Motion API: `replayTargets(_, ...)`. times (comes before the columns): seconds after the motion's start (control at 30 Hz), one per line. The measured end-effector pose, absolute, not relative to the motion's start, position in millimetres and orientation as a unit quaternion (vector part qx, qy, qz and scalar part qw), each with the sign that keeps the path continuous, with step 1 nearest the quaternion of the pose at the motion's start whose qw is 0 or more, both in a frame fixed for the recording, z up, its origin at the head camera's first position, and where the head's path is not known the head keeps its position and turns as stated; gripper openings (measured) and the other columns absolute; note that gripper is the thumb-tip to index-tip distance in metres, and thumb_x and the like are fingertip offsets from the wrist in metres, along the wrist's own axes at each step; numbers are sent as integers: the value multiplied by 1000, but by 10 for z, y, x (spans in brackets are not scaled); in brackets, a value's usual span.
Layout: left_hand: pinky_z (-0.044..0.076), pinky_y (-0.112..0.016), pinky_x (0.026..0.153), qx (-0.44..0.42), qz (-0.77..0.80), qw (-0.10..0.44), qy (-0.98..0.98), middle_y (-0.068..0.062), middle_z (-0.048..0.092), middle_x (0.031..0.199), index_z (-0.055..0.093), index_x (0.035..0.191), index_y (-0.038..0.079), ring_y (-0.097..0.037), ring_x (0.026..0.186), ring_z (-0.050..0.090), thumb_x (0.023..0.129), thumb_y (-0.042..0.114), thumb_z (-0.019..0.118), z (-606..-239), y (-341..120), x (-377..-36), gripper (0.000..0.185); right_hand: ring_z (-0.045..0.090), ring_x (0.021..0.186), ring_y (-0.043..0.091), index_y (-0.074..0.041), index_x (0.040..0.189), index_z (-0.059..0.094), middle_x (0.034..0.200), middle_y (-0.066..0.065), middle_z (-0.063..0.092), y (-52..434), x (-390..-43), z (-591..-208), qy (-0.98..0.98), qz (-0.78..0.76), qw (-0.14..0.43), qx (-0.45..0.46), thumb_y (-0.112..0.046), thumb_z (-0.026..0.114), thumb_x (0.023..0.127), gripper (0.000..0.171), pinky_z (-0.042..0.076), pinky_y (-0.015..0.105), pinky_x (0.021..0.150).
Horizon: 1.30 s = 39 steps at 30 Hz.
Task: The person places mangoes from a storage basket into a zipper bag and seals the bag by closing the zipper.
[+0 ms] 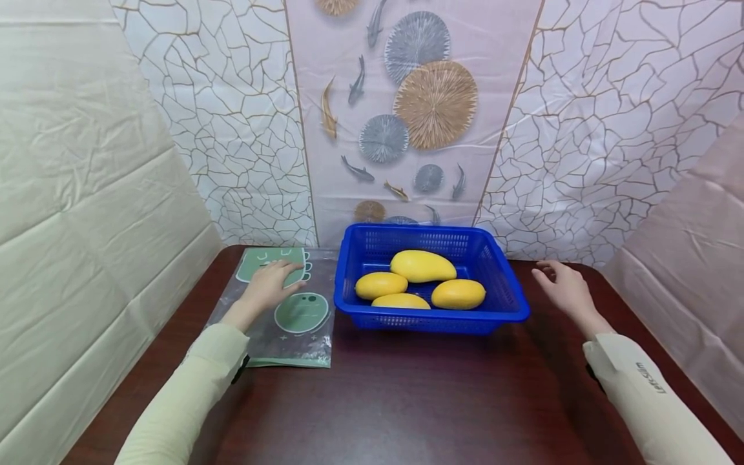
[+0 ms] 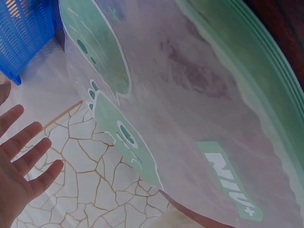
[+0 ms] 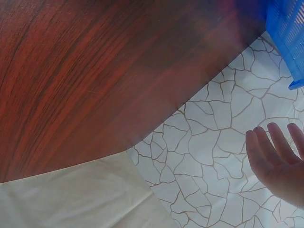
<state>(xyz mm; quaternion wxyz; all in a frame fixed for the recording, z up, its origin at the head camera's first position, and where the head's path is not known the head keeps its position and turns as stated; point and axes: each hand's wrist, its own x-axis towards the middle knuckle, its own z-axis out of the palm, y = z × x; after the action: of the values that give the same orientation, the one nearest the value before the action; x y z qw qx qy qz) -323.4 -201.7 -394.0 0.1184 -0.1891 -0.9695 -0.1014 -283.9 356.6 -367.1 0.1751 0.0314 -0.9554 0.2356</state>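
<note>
Over a clear plastic bag with green cartoon prints (image 1: 302,313), my left hand (image 1: 270,287) hovers with relaxed fingers and holds nothing. The left wrist view shows that hand's spread fingers beside the bag (image 2: 190,104), which has a green band along one edge. To the right of the bag stands a blue plastic basket (image 1: 430,318) with several yellow mangoes (image 1: 423,266) inside. My right hand (image 1: 566,290) is held right of the basket, apart from it, with nothing in its grasp. Its loosely extended fingers show in the right wrist view (image 3: 278,159).
Everything lies on a dark reddish-brown wooden table (image 1: 407,400). A patterned cloth (image 1: 256,129) hangs right behind the table's back edge. Pale fabric walls (image 1: 75,213) rise on the left and right sides.
</note>
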Motion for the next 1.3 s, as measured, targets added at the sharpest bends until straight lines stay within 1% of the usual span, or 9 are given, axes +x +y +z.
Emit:
replayTargets(0.17, 42, -54, 97, -195, -105, 126, -967, -18, 59, 128, 58, 128, 9, -38, 116, 55, 91, 37, 58, -3958, -2049, -3208, 47, 59, 97, 47, 7, 117, 57, 109, 33, 62, 3535, -2815, -3653, -950, 244, 191, 29, -26, 47, 96, 40, 45, 56, 79)
replayTargets(0.4, 50, -47, 86, -227, -104, 127, -960, -13, 69, 110, 65, 116, 6, -31, 101, 65, 89, 32, 61, -3912, -2068, -3152, 37, 60, 92, 46, 6, 115, 59, 105, 32, 63, 3506, -2725, -3574, -950, 241, 195, 26, -27, 47, 96, 40, 45, 55, 74)
replayTargets(0.77, 51, -46, 85, -241, -109, 129, -956, -13, 71, 106, 67, 113, 5, -30, 97, 66, 90, 30, 60, -3847, -2114, -3001, 34, 61, 90, 45, 7, 113, 60, 104, 32, 64, 3314, -2674, -3435, -942, 262, 204, 48, -26, 47, 97, 38, 46, 55, 73)
replayTargets(0.83, 51, -46, 84, -244, -114, 128, -954, -13, 71, 105, 67, 112, 5, -30, 96, 66, 90, 29, 60, -3860, -2128, -2972, 34, 61, 89, 45, 7, 112, 61, 102, 31, 64, 3275, -2666, -3431, -938, 272, 209, 54, -24, 48, 97, 37, 47, 53, 73)
replayTargets(0.9, 51, -46, 84, -245, -119, 128, -954, -12, 71, 105, 68, 111, 5, -30, 96, 66, 89, 28, 61, -3879, -2139, -2942, 33, 62, 87, 43, 7, 111, 62, 101, 31, 65, 3241, -2649, -3429, -935, 279, 211, 61, -22, 49, 96, 35, 48, 48, 70)
replayTargets(1.07, 50, -47, 84, -245, -128, 131, -952, -11, 71, 105, 68, 110, 5, -30, 97, 66, 89, 26, 62, -3908, -2175, -2877, 30, 62, 79, 34, 5, 108, 64, 97, 27, 67, 3160, -2594, -3425, -932, 280, 217, 72, -21, 52, 95, 32, 43, 30, 62)
replayTargets(1.17, 50, -47, 85, -242, -134, 126, -953, -11, 71, 105, 68, 110, 5, -30, 98, 66, 88, 24, 62, -3912, -2205, -2839, 29, 62, 76, 29, 5, 107, 64, 95, 25, 68, 3112, -2561, -3417, -930, 283, 222, 77, -21, 52, 95, 31, 43, 27, 60)
replayTargets(1.23, 50, -47, 85, -238, -136, 122, -954, -12, 71, 106, 68, 110, 5, -30, 99, 65, 88, 25, 63, -3914, -2224, -2812, 30, 61, 75, 20, 4, 107, 64, 95, 24, 69, 3085, -2546, -3406, -928, 289, 223, 78, -21, 52, 95, 30, 43, 24, 61)
replayTargets(1.3, 50, -48, 86, -235, -134, 123, -955, -12, 71, 107, 68, 110, 5, -30, 100, 65, 88, 26, 63, -3920, -2239, -2786, 31, 59, 73, 6, 4, 108, 65, 96, 24, 69, 3063, -2536, -3391, -925, 296, 226, 80, -20, 52, 95, 30, 43, 20, 62)
